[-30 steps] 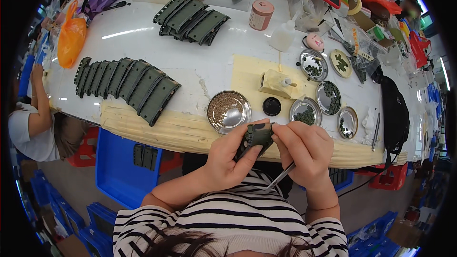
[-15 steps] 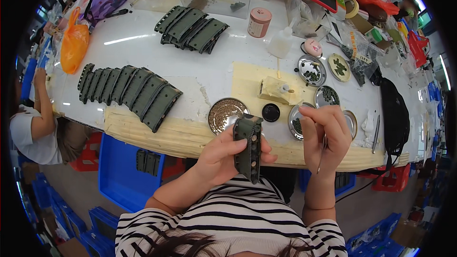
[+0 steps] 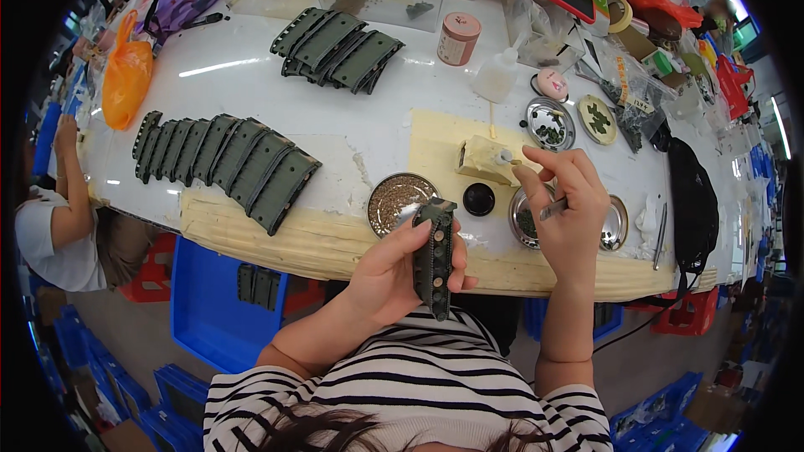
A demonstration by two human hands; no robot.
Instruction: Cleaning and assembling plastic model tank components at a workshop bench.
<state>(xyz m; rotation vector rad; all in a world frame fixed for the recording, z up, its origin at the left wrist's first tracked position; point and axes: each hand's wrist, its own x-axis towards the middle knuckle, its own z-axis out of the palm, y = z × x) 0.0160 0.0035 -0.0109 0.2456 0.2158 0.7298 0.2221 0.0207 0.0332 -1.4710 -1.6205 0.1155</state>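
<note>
The left hand [image 3: 387, 272] is closed around a dark green strap [image 3: 434, 255], a stiff woven strip studded with a row of round metal rivets, held upright just in front of the tabletop [image 3: 251, 75] edge. The right hand [image 3: 569, 218] hovers over a shallow metal dish [image 3: 526, 222], its fingers pinched on a thin metal tool [image 3: 554, 208]. Beside it sit a round tin [image 3: 400, 201] of fine grainy bits and a small black cap [image 3: 479, 199]. More green straps [image 3: 230, 163] lie fanned in a row on the white surface.
</note>
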